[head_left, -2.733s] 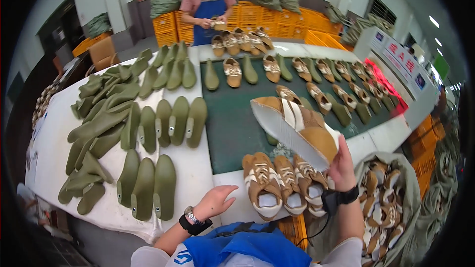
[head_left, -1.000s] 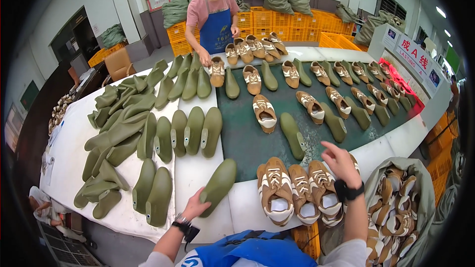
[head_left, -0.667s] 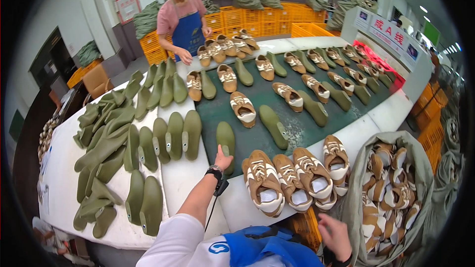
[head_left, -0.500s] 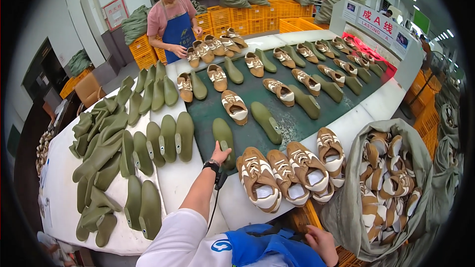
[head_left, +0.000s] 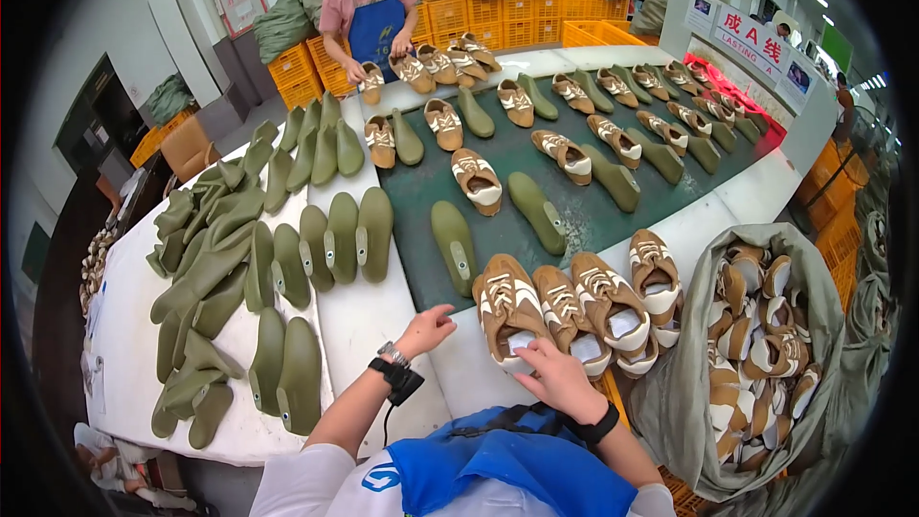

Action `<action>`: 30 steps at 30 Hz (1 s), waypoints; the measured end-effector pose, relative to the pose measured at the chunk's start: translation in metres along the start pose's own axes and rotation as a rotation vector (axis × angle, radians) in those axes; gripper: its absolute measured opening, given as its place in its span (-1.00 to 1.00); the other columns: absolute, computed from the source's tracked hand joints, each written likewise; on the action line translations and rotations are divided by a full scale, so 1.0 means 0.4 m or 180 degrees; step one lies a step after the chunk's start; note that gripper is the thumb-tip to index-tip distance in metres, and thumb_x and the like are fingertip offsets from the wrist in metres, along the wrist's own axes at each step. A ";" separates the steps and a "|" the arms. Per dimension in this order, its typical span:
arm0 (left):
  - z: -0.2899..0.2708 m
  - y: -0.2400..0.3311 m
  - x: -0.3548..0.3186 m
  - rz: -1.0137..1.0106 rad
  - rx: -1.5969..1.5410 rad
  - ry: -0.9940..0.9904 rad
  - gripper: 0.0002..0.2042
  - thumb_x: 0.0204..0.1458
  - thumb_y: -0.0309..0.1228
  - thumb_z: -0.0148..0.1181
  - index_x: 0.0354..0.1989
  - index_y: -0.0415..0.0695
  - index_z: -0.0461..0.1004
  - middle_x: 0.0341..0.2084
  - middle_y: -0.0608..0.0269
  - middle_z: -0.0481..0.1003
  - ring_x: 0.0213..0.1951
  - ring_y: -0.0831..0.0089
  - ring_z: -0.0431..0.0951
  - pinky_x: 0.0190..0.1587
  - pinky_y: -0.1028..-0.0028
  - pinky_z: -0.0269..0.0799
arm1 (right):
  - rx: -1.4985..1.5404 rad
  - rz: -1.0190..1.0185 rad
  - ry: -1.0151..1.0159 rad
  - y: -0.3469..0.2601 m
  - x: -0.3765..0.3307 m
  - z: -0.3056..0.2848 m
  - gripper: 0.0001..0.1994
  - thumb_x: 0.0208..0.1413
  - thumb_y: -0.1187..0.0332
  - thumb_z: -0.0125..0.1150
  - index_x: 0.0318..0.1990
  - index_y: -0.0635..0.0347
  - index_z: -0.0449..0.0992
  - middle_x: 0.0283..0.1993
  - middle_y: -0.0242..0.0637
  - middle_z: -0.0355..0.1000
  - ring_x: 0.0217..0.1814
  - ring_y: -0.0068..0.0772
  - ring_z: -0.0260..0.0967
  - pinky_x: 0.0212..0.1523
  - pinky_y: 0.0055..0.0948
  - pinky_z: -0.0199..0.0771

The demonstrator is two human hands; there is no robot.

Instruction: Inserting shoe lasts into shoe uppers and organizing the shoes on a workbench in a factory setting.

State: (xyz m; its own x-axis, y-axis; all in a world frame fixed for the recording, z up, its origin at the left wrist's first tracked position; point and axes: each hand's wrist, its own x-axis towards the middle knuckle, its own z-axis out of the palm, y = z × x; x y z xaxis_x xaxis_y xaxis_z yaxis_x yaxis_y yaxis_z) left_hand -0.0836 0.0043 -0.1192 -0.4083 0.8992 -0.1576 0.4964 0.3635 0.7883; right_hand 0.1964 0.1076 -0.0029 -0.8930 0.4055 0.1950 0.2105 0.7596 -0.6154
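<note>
A brown suede shoe (head_left: 507, 306) with white stripes and laces stands at the front edge, its heel toward me. At that heel is my right hand (head_left: 567, 385), fingers at the opening and thumb on the back. My left hand (head_left: 426, 330) holds nothing; its fingers stretch out over the white table edge, left of the shoe. Beyond it, an olive-green shoe last (head_left: 453, 244) lies on the dark green belt (head_left: 421, 211). More matching shoes, such as a brown shoe (head_left: 608, 302), stand close on the right.
Rows of shoes paired with lasts cover the belt. Many loose green lasts (head_left: 225, 254) lie on the white table (head_left: 124, 354) at left. A grey sack (head_left: 661, 397) full of shoes stands at right. Across the table, a co-worker (head_left: 373, 24) handles shoes; yellow crates (head_left: 488, 19) are stacked behind.
My left hand has let go of the green last, now lying on the belt, and drawn back toward me. My right hand has come up from my waist to the shoe's heel.
</note>
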 end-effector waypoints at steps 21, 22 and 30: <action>-0.001 0.256 -0.126 -0.0228 -0.3718 -0.0051 -0.18 0.10 -0.04 0.00 0.32 -0.01 -0.44 0.24 0.04 0.00 0.24 0.24 0.08 0.19 0.16 0.13 | 0.5598 0.1328 0.1041 0.079 -0.024 -0.006 -0.38 0.20 -0.10 -0.30 0.19 0.24 0.18 0.18 -0.17 0.25 0.21 -0.18 0.19 0.22 -0.23 0.15; -0.012 0.263 -0.107 -0.0142 -0.3758 0.0173 -0.22 0.09 -0.05 0.03 0.32 -0.03 -0.33 0.20 0.11 0.08 0.21 0.29 0.14 0.16 0.18 0.18 | 0.6011 0.1368 0.0981 0.090 -0.026 -0.013 -0.39 0.20 -0.11 -0.30 0.17 0.21 0.22 0.15 -0.17 0.28 0.17 -0.16 0.23 0.19 -0.21 0.18; -0.102 0.267 -0.069 -0.0070 -0.3818 0.0766 -0.64 0.12 -0.19 0.06 -0.06 -0.22 0.34 -0.21 0.28 0.45 -0.19 0.54 0.45 -0.11 0.50 0.37 | 0.6710 0.1737 0.0578 0.123 -0.051 0.016 -0.40 0.20 -0.10 -0.27 0.17 0.23 0.22 0.15 -0.16 0.28 0.15 -0.19 0.25 0.17 -0.26 0.22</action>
State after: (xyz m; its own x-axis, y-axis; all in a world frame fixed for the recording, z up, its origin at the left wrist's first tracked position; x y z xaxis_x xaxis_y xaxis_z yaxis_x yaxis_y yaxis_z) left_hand -0.0505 0.0082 -0.0065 -0.6020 0.7815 -0.1639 -0.4813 -0.1914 0.8554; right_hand 0.2227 0.1336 -0.0421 -0.8500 0.4537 -0.2678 -0.3762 -0.8786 -0.2943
